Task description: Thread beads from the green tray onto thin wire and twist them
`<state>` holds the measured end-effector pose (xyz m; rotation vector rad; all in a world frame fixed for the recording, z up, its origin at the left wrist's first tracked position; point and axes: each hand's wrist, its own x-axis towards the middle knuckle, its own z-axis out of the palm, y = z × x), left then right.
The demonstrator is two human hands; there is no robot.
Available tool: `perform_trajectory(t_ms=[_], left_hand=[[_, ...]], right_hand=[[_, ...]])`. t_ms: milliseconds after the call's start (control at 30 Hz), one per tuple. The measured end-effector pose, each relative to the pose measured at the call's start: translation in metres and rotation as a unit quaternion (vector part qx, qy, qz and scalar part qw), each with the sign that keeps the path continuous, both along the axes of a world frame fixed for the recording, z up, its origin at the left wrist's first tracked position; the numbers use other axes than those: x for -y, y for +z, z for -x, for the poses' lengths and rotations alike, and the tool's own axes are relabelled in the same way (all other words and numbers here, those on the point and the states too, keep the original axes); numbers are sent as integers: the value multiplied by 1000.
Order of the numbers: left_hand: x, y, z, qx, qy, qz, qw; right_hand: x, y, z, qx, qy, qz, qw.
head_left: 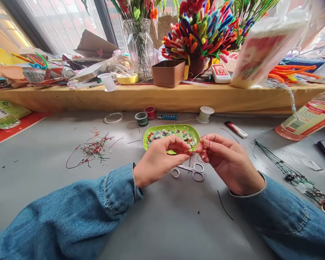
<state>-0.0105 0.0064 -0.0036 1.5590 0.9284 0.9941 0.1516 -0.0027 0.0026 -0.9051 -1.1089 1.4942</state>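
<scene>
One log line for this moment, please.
left hand: pinches thin wire | right hand: same wire | behind: green bead tray | table: scissors

Blue denim sleeves (70,209), gold ring (168,137) on left grip (159,159)

2 hands: left hand (158,157), right hand (224,160). 3 spools: green spool (141,118), red spool (151,112), white spool (205,113). 1 green bead tray (145,141), 1 scissors (193,169), 1 lighter (236,129), 1 glass vase (139,47), 1 brown box (168,73), 1 white cup (108,81).
</scene>
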Motion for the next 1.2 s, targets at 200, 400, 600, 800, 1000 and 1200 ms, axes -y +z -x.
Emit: perform_trajectory(t_ms=[200, 400, 600, 800, 1000, 1200], left_hand=[[-3, 3, 9, -12, 41, -44, 998], [-1, 1, 9, -17, 55, -107, 993], [2, -2, 7, -21, 55, -227, 972], [4, -1, 7, -54, 54, -291, 954], [4, -3, 6, -66, 32, -128, 989], [3, -1, 4, -5, -12, 34, 999]], right_hand=[[-2, 13, -12, 21, -53, -34, 998], [-4, 11, -16, 209, -257, -194, 923], [4, 10, -2, 239, 111, -10, 964], [5, 10, -3, 183, 116, 66, 974], [4, 7, -3, 154, 103, 48, 982], [5, 8, -3, 217, 77, -17, 973]])
